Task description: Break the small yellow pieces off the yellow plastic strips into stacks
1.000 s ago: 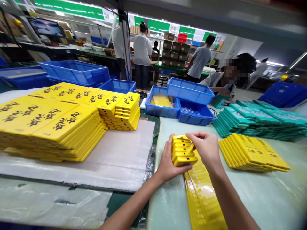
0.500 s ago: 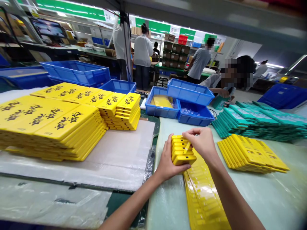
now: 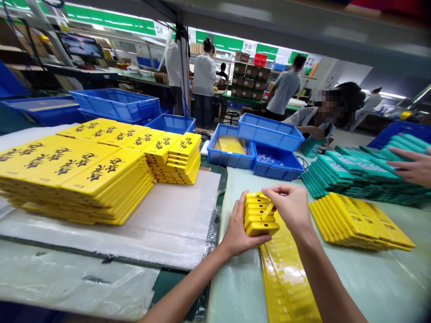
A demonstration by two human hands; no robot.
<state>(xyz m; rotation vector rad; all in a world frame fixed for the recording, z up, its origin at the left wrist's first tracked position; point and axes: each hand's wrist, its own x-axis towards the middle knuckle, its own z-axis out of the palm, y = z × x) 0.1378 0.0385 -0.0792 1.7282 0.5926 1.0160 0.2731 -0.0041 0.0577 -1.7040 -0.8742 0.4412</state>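
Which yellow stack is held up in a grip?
The small middle stack, held in the left grip; the large stacks at left and the right stack are in no grip.

Passable over white board (image 3: pixel 188 215) left of the grip; blocked beyond by blue bins (image 3: pixel 276 170), rightward by yellow stack (image 3: pixel 357 220).

And now another person's hand (image 3: pixel 412 165) has come in from the right edge, reaching over the far-right end of the green stack (image 3: pixel 357 168), and some green cases (image 3: pixel 409 144) there now sit raised above it!
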